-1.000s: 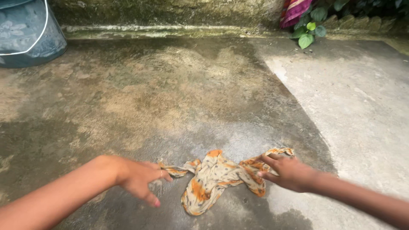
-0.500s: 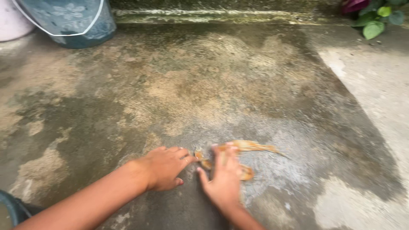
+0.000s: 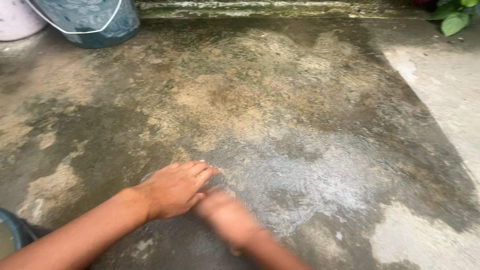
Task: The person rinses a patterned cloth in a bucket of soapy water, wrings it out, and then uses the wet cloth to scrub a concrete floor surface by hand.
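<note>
Orange-and-cream cloth, spread flat on the ground a second ago and bunched between the hands half a second ago, no longer shows at all: it seems to be gathered under the two hands, though I cannot see any of it. The left hand (image 3: pixel 175 190) lies palm down on the wet concrete floor (image 3: pixel 300 125), fingers straight, close together and pressed flat, gripping nothing that shows. The right hand (image 3: pixel 225 220) is a blur just beside and partly under the left one's fingertips; whether its fingers are curled or flat I cannot tell. By my judgement the cloth has been pulled into a tight wad beneath the palms. Further off, a blue patterned bucket (image 3: pixel 85 20) stands at the far edge of the floor, a pale tub (image 3: pixel 15 20) beside it, and green leaves (image 3: pixel 455 20) hang over the right corner.
</note>
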